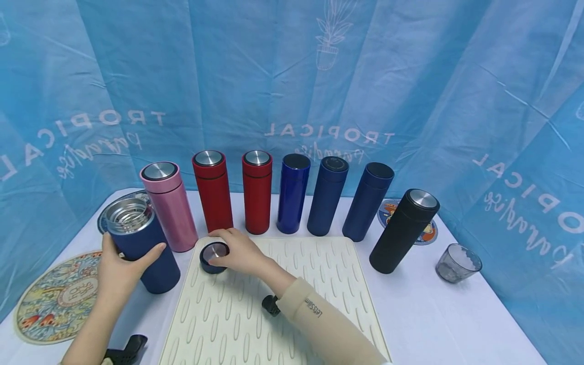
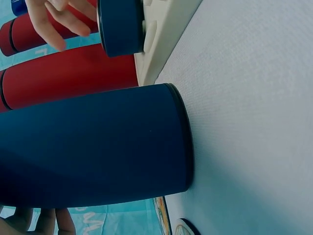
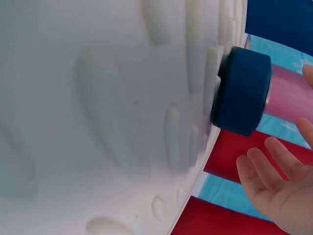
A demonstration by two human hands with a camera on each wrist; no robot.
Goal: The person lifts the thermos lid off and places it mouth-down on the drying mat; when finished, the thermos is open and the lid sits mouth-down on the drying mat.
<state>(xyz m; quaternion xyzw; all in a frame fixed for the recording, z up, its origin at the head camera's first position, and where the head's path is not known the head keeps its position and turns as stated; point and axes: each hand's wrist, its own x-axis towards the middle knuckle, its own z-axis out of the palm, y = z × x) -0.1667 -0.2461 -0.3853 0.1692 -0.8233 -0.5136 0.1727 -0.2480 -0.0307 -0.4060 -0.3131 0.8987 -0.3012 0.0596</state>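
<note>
Evidently rigid and slick, the open navy flask [image 1: 141,243] near the table's left edge is wrapped mid-body by the left hand [image 1: 119,268]; the right hand [image 1: 237,251] hovers spread, probably just clear of the lid [image 1: 214,256].

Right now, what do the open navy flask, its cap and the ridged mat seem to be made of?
Flask: matte navy coating outside, probably over steel; its open mouth shows a shiny ribbed metal insert.
Cap: matte navy side, likely plastic or coated metal, with a brushed silver disc on top.
Mat: cream, dull and moulded with ridges, probably silicone or rubber.
</note>
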